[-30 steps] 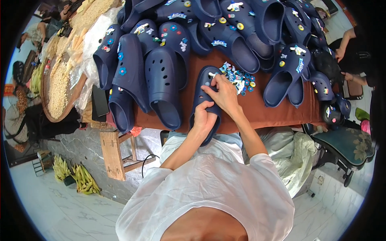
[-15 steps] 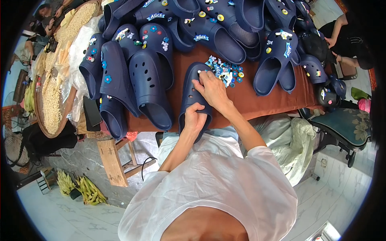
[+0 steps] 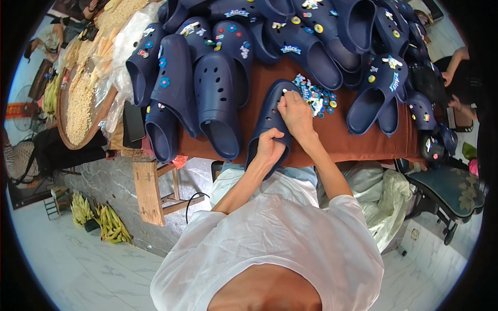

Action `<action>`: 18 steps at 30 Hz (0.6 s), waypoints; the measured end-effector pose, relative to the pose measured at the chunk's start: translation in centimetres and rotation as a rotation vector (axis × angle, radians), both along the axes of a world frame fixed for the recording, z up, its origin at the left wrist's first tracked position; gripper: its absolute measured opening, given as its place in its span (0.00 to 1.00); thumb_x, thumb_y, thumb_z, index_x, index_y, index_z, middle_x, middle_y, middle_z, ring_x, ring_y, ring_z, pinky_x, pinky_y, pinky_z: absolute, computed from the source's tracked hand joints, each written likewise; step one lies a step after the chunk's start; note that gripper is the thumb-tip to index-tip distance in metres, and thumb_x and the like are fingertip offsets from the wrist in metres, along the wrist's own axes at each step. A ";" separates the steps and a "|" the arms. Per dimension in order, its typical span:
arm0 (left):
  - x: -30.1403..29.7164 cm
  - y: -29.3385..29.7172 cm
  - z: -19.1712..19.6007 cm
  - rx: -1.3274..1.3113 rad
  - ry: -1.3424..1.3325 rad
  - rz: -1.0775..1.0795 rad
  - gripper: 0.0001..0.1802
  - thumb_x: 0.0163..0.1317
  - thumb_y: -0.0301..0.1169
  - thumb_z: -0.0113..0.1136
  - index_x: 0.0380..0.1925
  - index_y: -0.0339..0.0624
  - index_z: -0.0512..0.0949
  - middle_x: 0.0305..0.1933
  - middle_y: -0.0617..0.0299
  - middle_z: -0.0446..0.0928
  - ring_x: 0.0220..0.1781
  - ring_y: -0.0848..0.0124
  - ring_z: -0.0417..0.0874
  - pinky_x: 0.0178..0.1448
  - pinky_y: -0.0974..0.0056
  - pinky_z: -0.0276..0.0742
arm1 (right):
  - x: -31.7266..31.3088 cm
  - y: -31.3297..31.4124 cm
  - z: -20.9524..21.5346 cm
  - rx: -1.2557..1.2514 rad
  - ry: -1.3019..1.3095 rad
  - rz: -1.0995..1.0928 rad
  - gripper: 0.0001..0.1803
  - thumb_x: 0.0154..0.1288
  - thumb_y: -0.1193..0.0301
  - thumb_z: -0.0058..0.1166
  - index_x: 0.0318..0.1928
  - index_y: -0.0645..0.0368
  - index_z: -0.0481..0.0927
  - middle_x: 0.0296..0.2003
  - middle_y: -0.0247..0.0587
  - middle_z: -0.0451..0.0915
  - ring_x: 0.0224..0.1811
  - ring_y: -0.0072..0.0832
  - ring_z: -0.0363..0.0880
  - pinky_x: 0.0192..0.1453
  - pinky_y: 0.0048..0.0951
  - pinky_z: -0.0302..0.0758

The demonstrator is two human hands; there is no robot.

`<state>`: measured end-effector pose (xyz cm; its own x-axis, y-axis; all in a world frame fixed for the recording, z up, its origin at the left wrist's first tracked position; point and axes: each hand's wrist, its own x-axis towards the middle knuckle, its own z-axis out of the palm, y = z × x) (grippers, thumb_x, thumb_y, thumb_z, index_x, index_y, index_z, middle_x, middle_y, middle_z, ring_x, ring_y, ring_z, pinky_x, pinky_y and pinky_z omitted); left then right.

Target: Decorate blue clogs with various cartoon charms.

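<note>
A navy clog (image 3: 266, 114) with holes in its upper stands at the table's front edge, toe pointing away from me. My left hand (image 3: 272, 146) is closed on its open heel end, thumb lying over the upper. Over the toe, my right hand (image 3: 296, 115) has its fingers curled and pressed against the upper; whatever they pinch is hidden. Beside its fingertips shows a small white piece (image 3: 285, 90) on the toe. Just right of the toe lies a pile of small colourful shoe charms (image 3: 317, 97), with blue flowers and round pieces among them.
Several decorated navy clogs (image 3: 306, 46) crowd the back of the brown-covered table (image 3: 332, 142). A plain clog (image 3: 215, 85) stands to the left, near a dark phone (image 3: 134, 122) and a tray of kernels (image 3: 78, 124). A chair (image 3: 446, 189) and another person's hands (image 3: 451, 88) are at right.
The whole view has shifted, so the table's things appear farther right. My left hand still grips the clog, and my right fingers stay at its toe, curled a little tighter.
</note>
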<state>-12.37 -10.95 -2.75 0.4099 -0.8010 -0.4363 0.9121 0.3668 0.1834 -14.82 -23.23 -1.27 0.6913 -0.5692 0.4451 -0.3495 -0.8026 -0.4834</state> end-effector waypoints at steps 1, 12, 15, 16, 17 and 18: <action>0.0 0.1 0.0 0.001 -0.007 0.017 0.29 0.46 0.14 0.50 0.54 0.31 0.70 0.55 0.56 0.74 0.60 0.63 0.74 0.70 0.61 0.65 | -0.1 0.0 0.1 0.037 -0.066 0.020 0.06 0.64 0.73 0.55 0.35 0.63 0.74 0.29 0.51 0.76 0.31 0.50 0.80 0.33 0.46 0.76; 0.1 0.5 -1.0 0.068 -0.026 0.045 0.30 0.49 0.17 0.55 0.57 0.30 0.69 0.58 0.51 0.74 0.61 0.57 0.75 0.70 0.54 0.66 | -3.9 -5.2 -2.1 0.336 -0.051 -0.222 0.13 0.77 0.65 0.44 0.42 0.64 0.72 0.37 0.55 0.78 0.40 0.50 0.78 0.45 0.45 0.73; -0.1 1.5 -2.8 0.066 -0.052 -0.001 0.31 0.48 0.18 0.55 0.58 0.32 0.69 0.61 0.54 0.73 0.64 0.58 0.72 0.73 0.55 0.62 | -4.4 -6.1 -2.9 0.401 0.020 -0.259 0.13 0.74 0.65 0.49 0.44 0.65 0.73 0.41 0.54 0.78 0.42 0.48 0.78 0.47 0.45 0.74; -0.3 1.9 -3.3 0.020 -0.099 -0.008 0.32 0.48 0.19 0.55 0.59 0.33 0.69 0.62 0.55 0.73 0.65 0.59 0.71 0.74 0.55 0.60 | -4.5 -6.1 -3.1 0.381 0.000 -0.272 0.13 0.73 0.65 0.50 0.45 0.65 0.73 0.41 0.53 0.78 0.42 0.46 0.79 0.47 0.44 0.74; -0.4 2.2 -3.8 -0.025 -0.146 -0.013 0.33 0.47 0.19 0.55 0.60 0.33 0.69 0.63 0.56 0.72 0.67 0.60 0.69 0.75 0.56 0.57 | -4.4 -5.9 -2.9 0.360 -0.021 -0.282 0.14 0.72 0.66 0.51 0.46 0.65 0.74 0.42 0.52 0.77 0.42 0.44 0.79 0.47 0.42 0.75; -0.5 2.5 -4.3 -0.081 -0.174 -0.018 0.35 0.46 0.21 0.56 0.61 0.33 0.68 0.64 0.56 0.72 0.69 0.61 0.67 0.78 0.55 0.52 | -4.3 -5.9 -2.6 0.364 -0.020 -0.282 0.14 0.70 0.66 0.54 0.49 0.64 0.74 0.43 0.50 0.77 0.42 0.40 0.79 0.47 0.40 0.76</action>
